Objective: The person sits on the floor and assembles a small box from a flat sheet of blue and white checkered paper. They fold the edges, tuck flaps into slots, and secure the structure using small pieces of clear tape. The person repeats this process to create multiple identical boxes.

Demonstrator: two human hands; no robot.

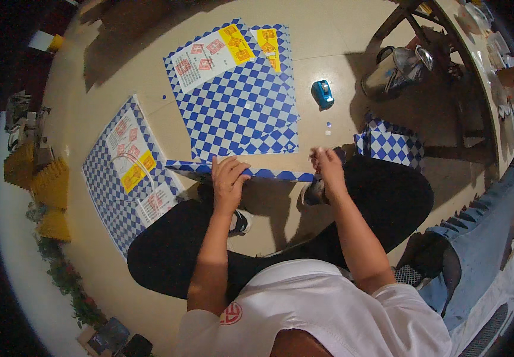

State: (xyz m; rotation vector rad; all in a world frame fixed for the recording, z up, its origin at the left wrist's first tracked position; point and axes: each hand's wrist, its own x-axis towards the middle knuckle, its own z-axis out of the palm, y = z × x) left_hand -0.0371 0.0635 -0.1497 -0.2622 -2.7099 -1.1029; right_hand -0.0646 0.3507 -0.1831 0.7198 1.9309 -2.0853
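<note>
A folded cardboard piece with a blue-and-white checkered print [280, 175] stands on edge across my knees, seen almost edge-on. My left hand [228, 181] grips its upper edge left of the middle, fingers bent over the rim. At its right end my right hand [329, 169] is raised with the fingers curled together; whatever they may pinch is too small to make out. Just beyond lie flat checkered cardboard sheets [233, 107], overlapping, with white and yellow printed panels. A small blue tape dispenser [323, 94] rests on the floor to their right.
Another checkered stack [129, 172] with a loop of white cord lies at left. A folded checkered box [391, 143] sits beside my right knee. Further right are a metal bucket [391, 74] and a wooden table [477, 77]. Blue cloth [477, 238] hangs at lower right.
</note>
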